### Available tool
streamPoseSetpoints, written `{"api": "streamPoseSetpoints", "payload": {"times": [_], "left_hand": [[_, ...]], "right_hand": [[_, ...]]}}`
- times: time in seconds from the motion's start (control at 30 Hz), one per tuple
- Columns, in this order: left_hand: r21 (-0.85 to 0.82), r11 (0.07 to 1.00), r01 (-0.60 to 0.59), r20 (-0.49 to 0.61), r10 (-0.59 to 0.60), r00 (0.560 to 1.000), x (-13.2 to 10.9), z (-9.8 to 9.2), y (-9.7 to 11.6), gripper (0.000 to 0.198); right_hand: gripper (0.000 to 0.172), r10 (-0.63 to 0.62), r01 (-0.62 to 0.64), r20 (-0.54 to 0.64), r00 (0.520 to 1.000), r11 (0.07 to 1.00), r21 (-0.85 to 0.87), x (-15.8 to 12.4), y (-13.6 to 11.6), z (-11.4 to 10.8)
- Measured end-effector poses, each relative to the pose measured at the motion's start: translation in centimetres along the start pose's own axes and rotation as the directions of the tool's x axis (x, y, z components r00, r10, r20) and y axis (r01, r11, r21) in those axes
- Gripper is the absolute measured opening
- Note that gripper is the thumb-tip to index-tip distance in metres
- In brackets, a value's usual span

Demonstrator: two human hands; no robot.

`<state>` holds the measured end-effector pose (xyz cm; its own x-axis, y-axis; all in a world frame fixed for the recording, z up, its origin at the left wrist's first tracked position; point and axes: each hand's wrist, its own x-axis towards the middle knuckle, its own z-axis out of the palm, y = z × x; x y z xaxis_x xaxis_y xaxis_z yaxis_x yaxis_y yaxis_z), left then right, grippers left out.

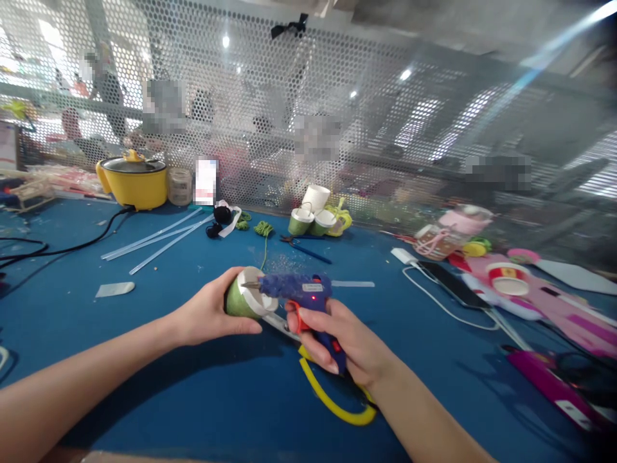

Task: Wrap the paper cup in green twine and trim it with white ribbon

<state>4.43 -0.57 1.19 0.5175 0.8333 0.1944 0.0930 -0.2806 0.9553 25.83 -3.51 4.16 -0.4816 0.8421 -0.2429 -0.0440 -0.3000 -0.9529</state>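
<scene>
My left hand (211,307) is wrapped round a paper cup (237,297) covered in green yarn, its white rim tilted to the right. In my right hand (340,334) is a blue glue gun (294,287), with my fingers at its orange trigger and a small red light lit. The gun's metal nozzle is at the cup's rim; whether it touches I cannot tell. A clear glue stick (354,283) sticks out of its back end. Under the gun lie yellow-handled scissors (332,402), partly hidden by my right hand. A strand of green yarn (263,229) runs from a bundle toward the cup.
Several clear glue sticks (166,238) lie at the left, near a yellow electric pot (135,183) and its black cable. Blue-handled pliers (311,251) lie before white and green cups (315,199). A phone (450,283) with a white cable lies at the right. Perforated metal (270,58) stands behind.
</scene>
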Motion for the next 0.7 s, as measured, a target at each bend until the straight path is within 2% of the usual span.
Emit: {"api": "streamPoseSetpoints", "payload": {"times": [0.17,0.27,0.37,0.47,0.57,0.7], "left_hand": [[0.014,0.999,0.031,0.036,-0.032,0.999,-0.2,0.1,0.6,0.067],[0.104,0.994,0.019,0.007,-0.019,1.0,-0.1,0.2,0.5,0.066],[0.342,0.939,-0.007,-0.147,0.061,0.987,0.1,0.1,-0.1,0.062],[0.554,0.829,0.084,-0.286,0.095,0.954,0.3,-0.2,-0.5,0.057],[0.597,0.788,0.152,-0.352,0.087,0.932,0.4,-0.6,-0.6,0.059],[0.614,0.774,0.154,-0.362,0.102,0.927,0.4,-0.7,-0.6,0.061]], "right_hand": [[0.02,-0.063,0.077,-0.143,0.988,0.993,0.093,0.2,-0.2,0.0],[0.021,-0.056,0.063,-0.136,0.989,0.997,0.05,0.2,-0.2,0.1],[0.023,-0.105,0.092,-0.183,0.978,0.993,-0.077,0.0,-0.2,0.7],[0.028,-0.234,0.137,-0.275,0.932,0.934,-0.331,-0.1,-0.1,1.4],[0.031,-0.352,0.136,-0.333,0.875,0.838,-0.528,-0.3,0.2,2.2],[0.035,-0.423,0.12,-0.385,0.82,0.785,-0.608,-0.3,0.9,2.7]]}}
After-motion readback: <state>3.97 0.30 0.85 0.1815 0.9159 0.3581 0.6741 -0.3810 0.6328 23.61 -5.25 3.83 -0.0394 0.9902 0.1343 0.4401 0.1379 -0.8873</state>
